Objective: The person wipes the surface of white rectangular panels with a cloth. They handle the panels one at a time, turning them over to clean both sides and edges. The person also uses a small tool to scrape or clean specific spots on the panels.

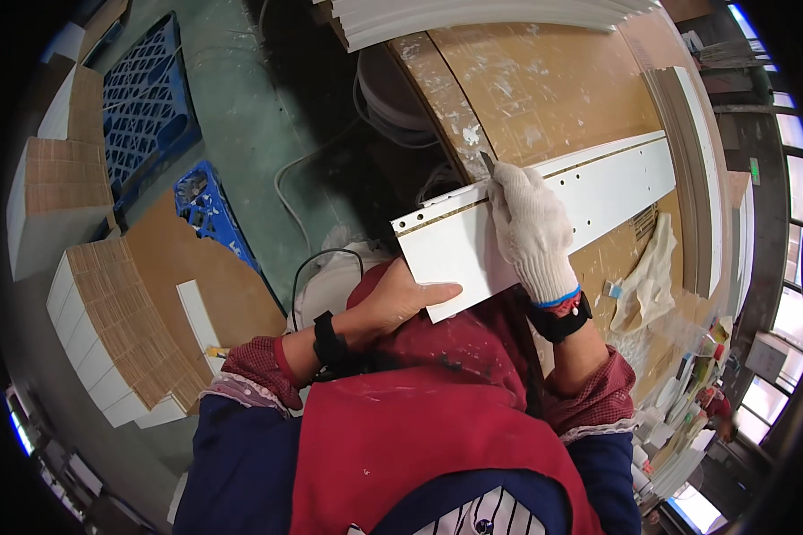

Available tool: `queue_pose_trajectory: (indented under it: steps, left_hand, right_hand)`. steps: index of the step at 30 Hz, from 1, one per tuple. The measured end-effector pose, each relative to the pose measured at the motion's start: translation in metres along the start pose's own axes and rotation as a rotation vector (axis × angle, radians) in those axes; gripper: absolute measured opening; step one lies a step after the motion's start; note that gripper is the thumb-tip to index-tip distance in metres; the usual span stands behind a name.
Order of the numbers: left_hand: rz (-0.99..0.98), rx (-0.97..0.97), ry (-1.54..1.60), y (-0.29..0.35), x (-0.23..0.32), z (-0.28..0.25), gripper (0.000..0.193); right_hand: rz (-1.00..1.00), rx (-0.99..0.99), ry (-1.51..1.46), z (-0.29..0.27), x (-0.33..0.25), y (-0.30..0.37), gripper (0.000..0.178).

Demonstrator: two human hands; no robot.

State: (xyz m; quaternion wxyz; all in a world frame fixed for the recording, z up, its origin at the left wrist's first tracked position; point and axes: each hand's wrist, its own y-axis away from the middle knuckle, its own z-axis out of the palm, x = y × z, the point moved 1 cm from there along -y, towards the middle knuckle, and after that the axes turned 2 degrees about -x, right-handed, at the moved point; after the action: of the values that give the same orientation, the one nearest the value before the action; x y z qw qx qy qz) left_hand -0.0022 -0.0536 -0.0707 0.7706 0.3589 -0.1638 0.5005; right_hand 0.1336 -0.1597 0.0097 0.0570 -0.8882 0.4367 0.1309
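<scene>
Here, a scuffed brown worktable (544, 80) underlies the right portion of a long white panel (607, 201), which projects leftward past it. Stacked boards (694, 178) lie beside the panel's right end; a pale cloth (649, 276) lies on its near side. The bare left hand (393, 303) grasps the panel's left end, thumb uppermost, the fingers hidden. The gloved right hand (533, 218), over the panel's middle, pinches a small, thin, dark tool (487, 164) at the panel's far edge.
</scene>
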Motion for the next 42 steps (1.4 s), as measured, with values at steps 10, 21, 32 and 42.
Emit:
queue_pose_trajectory:
  steps: [10,21,32,42]
  left_hand:
    - [0.088,-0.023,0.023,-0.001,-0.012,-0.008,0.049]
    - [-0.106,-0.118,-0.147,0.011,0.000,-0.004,0.028]
    - [-0.151,-0.125,-0.146,0.011,0.001,-0.002,0.022]
    - [0.341,-0.128,-0.415,0.017,-0.020,-0.018,0.028]
  right_hand:
    - [-0.312,-0.036,-0.292,-0.002,-0.037,0.006,0.038]
    - [-0.304,0.087,0.247,0.041,-0.016,0.026,0.045]
    - [-0.038,0.219,-0.136,-0.003,0.006,0.010,0.023]
    - [-0.543,-0.438,-0.214,0.017,-0.055,0.036,0.033]
